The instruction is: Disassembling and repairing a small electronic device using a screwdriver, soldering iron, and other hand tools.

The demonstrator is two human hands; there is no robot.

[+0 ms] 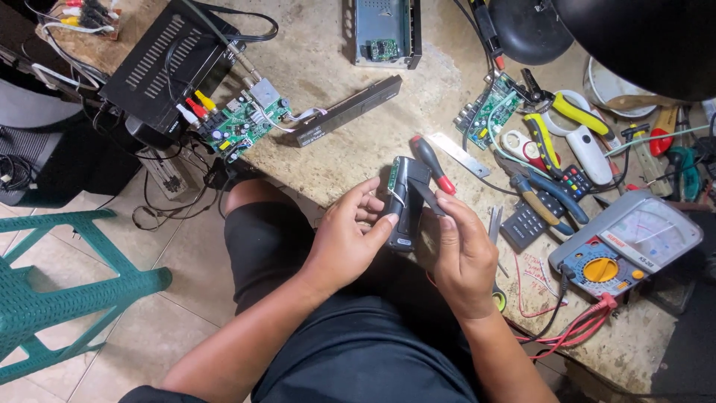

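Black and small, a remote control (403, 203) is held up over the lap, just at the edge of the stone bench (335, 164). It is gripped by the left hand (344, 240), fingers curled round its side. The right hand (464, 250) is closed on its other side, pinching a thin dark strip. A red-handled screwdriver (432, 163) is lying just behind it.

Bright, even light, soft shadows, sharp focus, slight wide-angle bending at edges.
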